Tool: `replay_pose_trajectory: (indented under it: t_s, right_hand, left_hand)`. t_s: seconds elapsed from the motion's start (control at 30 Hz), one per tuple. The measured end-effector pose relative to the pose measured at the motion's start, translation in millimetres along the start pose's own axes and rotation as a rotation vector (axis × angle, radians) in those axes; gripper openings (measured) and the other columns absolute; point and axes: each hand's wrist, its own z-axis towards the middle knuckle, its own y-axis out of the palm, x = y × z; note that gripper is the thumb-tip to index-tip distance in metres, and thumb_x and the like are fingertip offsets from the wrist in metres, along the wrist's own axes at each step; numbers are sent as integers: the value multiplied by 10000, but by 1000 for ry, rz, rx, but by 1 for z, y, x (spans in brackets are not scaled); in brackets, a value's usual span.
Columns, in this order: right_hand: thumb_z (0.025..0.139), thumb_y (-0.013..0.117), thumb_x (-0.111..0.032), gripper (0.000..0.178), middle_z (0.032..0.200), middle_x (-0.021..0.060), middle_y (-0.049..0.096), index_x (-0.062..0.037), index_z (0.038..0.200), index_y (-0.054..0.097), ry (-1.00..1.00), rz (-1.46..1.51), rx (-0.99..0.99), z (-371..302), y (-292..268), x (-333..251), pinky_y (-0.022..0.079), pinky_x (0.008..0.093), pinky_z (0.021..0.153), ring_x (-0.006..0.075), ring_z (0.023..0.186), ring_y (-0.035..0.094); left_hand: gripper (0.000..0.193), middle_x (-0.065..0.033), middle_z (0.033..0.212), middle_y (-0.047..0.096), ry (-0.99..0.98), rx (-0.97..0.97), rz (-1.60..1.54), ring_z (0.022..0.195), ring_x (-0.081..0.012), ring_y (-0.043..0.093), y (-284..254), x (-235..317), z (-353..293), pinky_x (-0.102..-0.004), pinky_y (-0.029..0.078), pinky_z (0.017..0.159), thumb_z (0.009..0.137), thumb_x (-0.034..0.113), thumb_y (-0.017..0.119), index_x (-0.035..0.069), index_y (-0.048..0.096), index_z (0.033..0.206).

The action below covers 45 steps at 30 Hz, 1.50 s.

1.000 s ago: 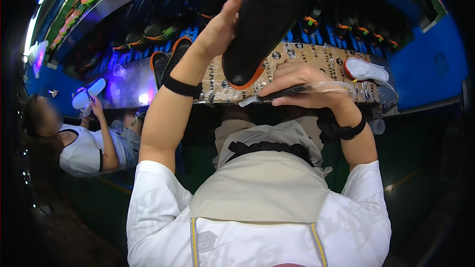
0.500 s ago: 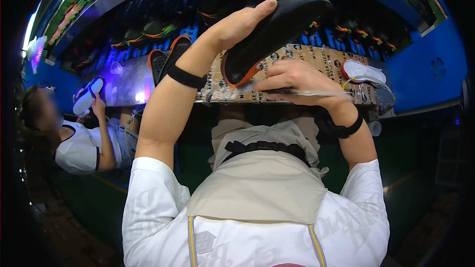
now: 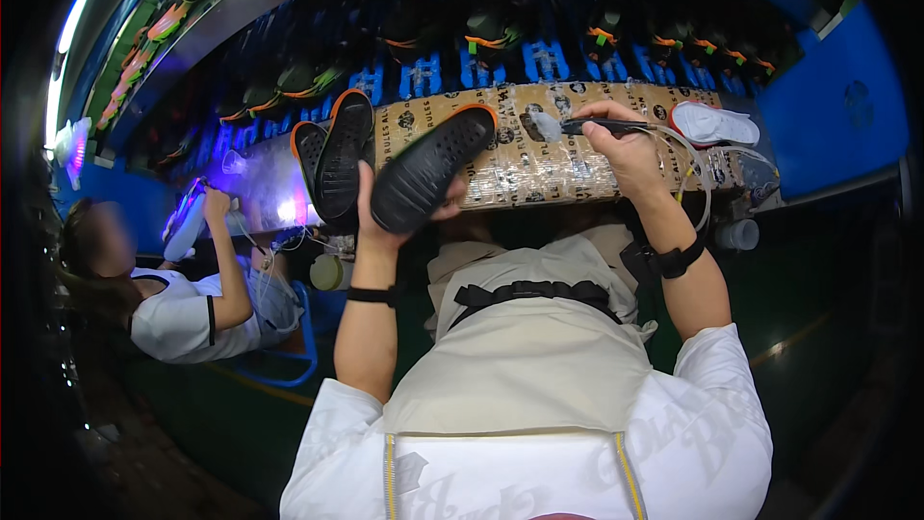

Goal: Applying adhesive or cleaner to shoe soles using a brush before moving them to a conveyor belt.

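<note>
a: starting with the head view, the only one here: what is the left hand (image 3: 381, 221) doing?

b: it is curled around the lower end of a black shoe sole (image 3: 433, 169), thumb along one side, fingers on the other. the sole is tilted over the near edge of the cardboard (image 3: 577, 173), its orange-edged end up and to the right, its ribbed, perforated face toward the camera.

a: and the right hand (image 3: 624, 146)?

b: pinching a black-handled brush (image 3: 576, 125) between thumb and fingers. the pale tip points left, over a dark patch (image 3: 528, 121) on the cardboard (whether it touches, i can't tell). a clear hose (image 3: 705, 193) trails back from the handle past the wrist.

a: so the sole and brush are apart?

b: yes, with bare cardboard showing between them.

a: what lies around them?

b: two more orange-edged soles (image 3: 348, 149) on the left, overlapping, just beside the held one. on the right, a white shoe (image 3: 714, 123) with a red edge lies near the right hand. behind the cardboard runs a row of dark shoes (image 3: 491, 31) with orange trim, above blue supports (image 3: 419, 74).

a: anyone else?

b: a co-worker (image 3: 173, 318) at the far left, on a blue stool (image 3: 310, 356), holding up a pale shoe (image 3: 185, 223).
</note>
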Motion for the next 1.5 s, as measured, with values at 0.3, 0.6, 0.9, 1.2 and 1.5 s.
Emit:
replay_pose_trajectory:
  t_s: [0.3, 0.6, 0.9, 1.2, 1.5]
  right_hand:
    - [889, 743, -230, 205, 813, -3, 695, -53, 990, 768, 164, -245, -4, 27, 54, 16, 487, 266, 702, 73, 768, 607]
    - [879, 722, -218, 210, 821, 116, 747, -47, 996, 754, -89, -263, 226, 60, 91, -5, 543, 344, 690, 206, 751, 717]
    - [840, 765, -135, 207, 884, 183, 752, -30, 1018, 764, -231, -657, -537, 5, 74, -49, 569, 408, 782, 315, 870, 749]
    - [889, 749, -146, 184, 987, 163, 784, -26, 1022, 794, -199, -382, 79, 45, 70, -63, 578, 347, 791, 267, 886, 750]
    - [885, 789, -108, 247, 972, 110, 755, -66, 1129, 776, -586, -265, -162, 44, 84, -33, 535, 382, 804, 293, 876, 688]
  left_hand:
    - [833, -344, 1482, 527, -54, 210, -390, 1362, -519, 543, -5, -93, 12, -708, 456, 1090, 1056, 667, 271, 51, 403, 1601]
    - [750, -259, 1437, 611, 1, 207, -208, 1309, -434, 613, 49, -94, 42, -565, 485, 1136, 997, 551, 414, 13, 506, 1512]
    - [594, -141, 1286, 723, 235, 220, -102, 1196, -284, 686, 33, -83, 62, -468, 549, 1051, 1060, 488, 356, 61, 648, 1352]
    - [861, -244, 1411, 611, 98, 170, -117, 1255, -421, 635, 78, -93, 55, -585, 529, 1063, 982, 675, 343, 54, 442, 1571]
    - [863, -196, 1511, 567, 135, 59, -163, 1342, -412, 594, 69, -87, 47, -596, 488, 1129, 982, 710, 351, 101, 444, 1585]
